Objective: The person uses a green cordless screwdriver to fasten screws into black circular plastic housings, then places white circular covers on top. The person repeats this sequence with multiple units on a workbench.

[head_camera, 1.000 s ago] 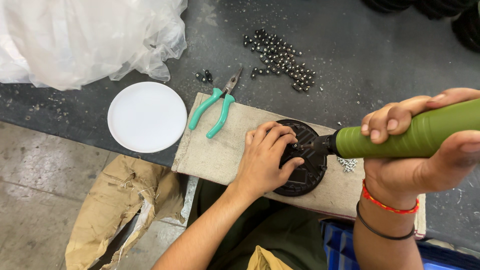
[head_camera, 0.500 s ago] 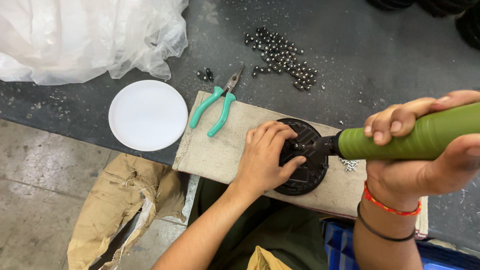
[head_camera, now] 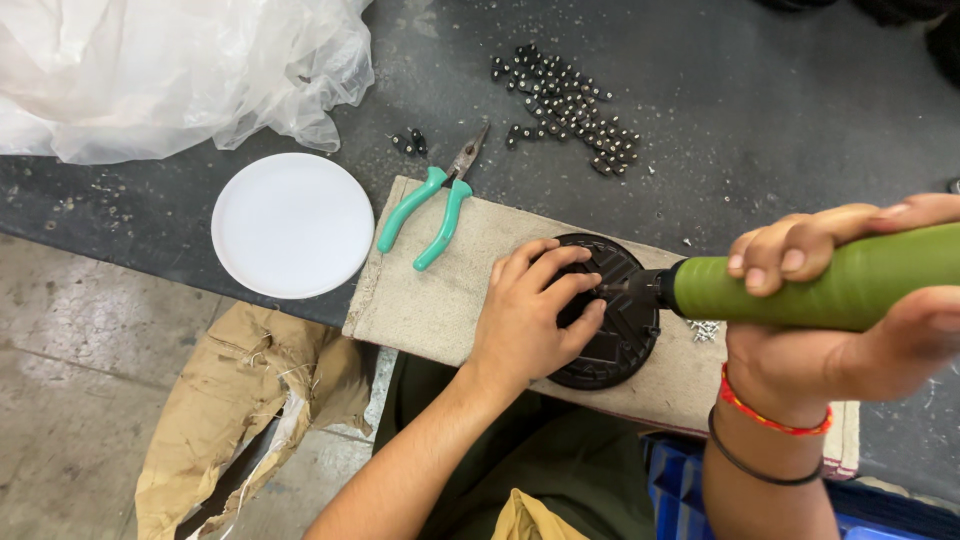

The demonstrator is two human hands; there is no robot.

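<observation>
— Looking down from the head, what do the hands do?

— One left hand presses flat, fingers spread, on a round black part lying on a beige board. One right hand is wrapped tight around a green screwdriver, its tip on the part.

— What is near?

— Green pliers, a white disc, and small black screws.

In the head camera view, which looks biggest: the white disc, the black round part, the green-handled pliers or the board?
1. Board
2. White disc
3. Black round part, partly hidden by the left hand, so unsure against the disc
4. Green-handled pliers
</observation>
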